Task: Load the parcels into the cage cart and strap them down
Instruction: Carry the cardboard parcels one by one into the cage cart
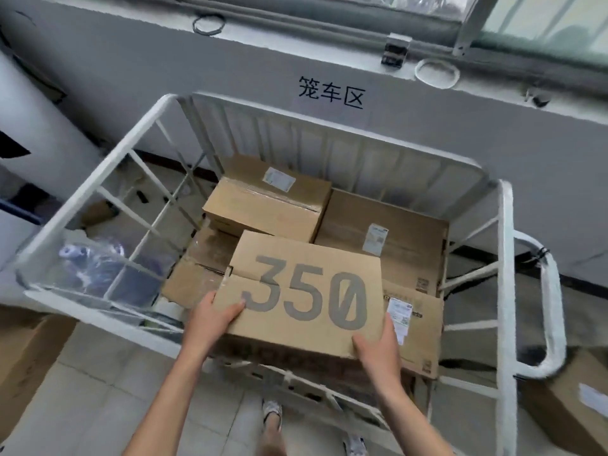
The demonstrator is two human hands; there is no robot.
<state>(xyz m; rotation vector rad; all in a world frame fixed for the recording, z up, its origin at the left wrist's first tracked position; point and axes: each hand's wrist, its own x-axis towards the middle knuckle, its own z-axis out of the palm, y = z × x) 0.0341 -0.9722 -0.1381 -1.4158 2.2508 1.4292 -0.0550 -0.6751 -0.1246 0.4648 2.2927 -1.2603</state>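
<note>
Loading partway: several cartons [266, 205] in cage cart [98, 182]; "350" box [306, 291], lower centre, gripped at near corners by left hand [214, 319], right hand [378, 350]; strapping not begun

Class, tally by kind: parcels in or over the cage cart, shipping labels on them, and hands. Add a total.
Parcels in or over the cage cart: 5, counting the 350 parcel
Shipping labels: 3
Hands: 2, left hand and right hand, both gripping it
Total: 10

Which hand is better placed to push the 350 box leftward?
Likely the right hand: it sits at the near-right corner of the 350 box; the left hand holds its left edge.
</note>
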